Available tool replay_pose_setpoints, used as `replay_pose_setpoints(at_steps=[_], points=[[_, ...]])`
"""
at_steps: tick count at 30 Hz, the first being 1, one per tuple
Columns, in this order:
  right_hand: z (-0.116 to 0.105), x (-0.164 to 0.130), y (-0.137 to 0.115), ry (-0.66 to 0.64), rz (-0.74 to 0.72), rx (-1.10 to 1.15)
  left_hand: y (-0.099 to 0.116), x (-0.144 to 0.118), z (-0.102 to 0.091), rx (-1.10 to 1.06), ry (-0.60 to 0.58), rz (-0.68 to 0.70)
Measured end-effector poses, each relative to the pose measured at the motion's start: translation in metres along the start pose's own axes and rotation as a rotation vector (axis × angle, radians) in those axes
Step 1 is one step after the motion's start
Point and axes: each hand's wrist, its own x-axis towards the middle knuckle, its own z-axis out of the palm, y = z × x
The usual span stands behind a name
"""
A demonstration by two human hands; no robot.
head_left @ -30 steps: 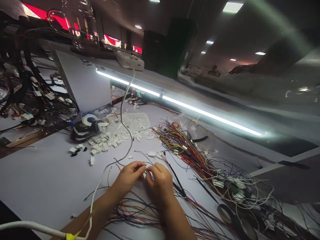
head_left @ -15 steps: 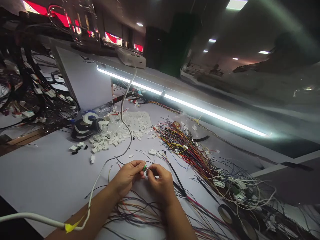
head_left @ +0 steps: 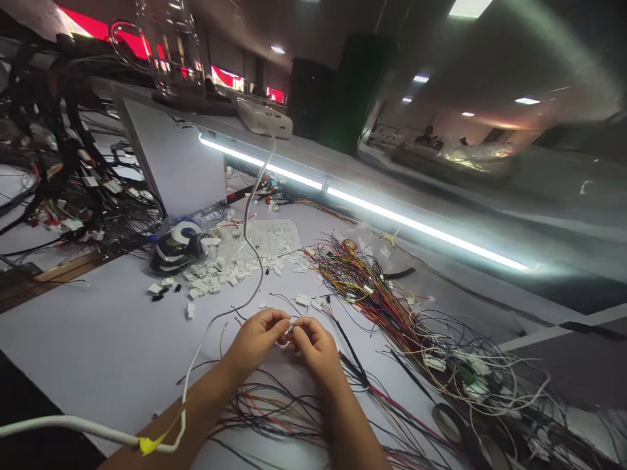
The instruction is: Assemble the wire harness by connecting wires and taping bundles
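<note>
My left hand (head_left: pixel 261 338) is closed in a pinch around a small green connector (head_left: pixel 290 326), which the fingers now almost wholly cover. Right beside it, fingertips meeting the left ones, my right hand (head_left: pixel 314 346) pinches at thin wires at the connector; their ends are hidden. Both hands are just above the white table. Loose wires (head_left: pixel 274 408) spread under the forearms. Just beyond the fingers lie a white connector (head_left: pixel 302 299) and a black-sleeved cable (head_left: pixel 351 352).
A pile of white connectors (head_left: pixel 210 279) lies left of a white cable (head_left: pixel 252 245) that hangs across the workspace. A thick wire bundle (head_left: pixel 377 294) runs to the right, near tape rolls (head_left: pixel 448 423). A light tube (head_left: pixel 421 232) glows under the shelf.
My hands have come closer together, and the green connector, plain before, is now mostly hidden by the fingers. The whole view has shifted slightly.
</note>
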Motion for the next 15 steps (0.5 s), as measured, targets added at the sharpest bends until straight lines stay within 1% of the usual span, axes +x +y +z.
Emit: replay_pose_setpoints(at_steps=[2,3,4,6,9,11,12,13,15], points=[[-0.001,0.000,-0.005,-0.053,0.071,0.034,0.010,-0.003,-0.004,0.246,-0.002,0.228],[-0.002,0.000,-0.009,-0.078,0.104,0.024,0.018,-0.006,-0.005,0.320,-0.013,0.316],[-0.004,-0.001,-0.015,-0.105,0.127,0.005,0.026,-0.009,-0.007,0.357,-0.025,0.374],[-0.009,-0.006,-0.028,-0.166,0.140,-0.029,0.047,-0.018,-0.009,0.369,-0.060,0.408],[-0.021,-0.014,-0.051,-0.281,0.116,-0.024,0.074,-0.035,-0.009,0.323,-0.122,0.362],[-0.025,-0.021,-0.061,-0.338,0.122,-0.008,0.081,-0.046,-0.007,0.205,-0.125,0.286],[-0.026,-0.025,-0.064,-0.329,0.116,-0.020,0.080,-0.051,-0.006,0.099,-0.105,0.228],[-0.024,-0.029,-0.066,-0.292,0.097,-0.052,0.076,-0.056,-0.003,-0.025,-0.089,0.156],[-0.015,-0.038,-0.067,-0.177,0.038,-0.147,0.062,-0.064,0.004,-0.238,-0.095,0.008]])
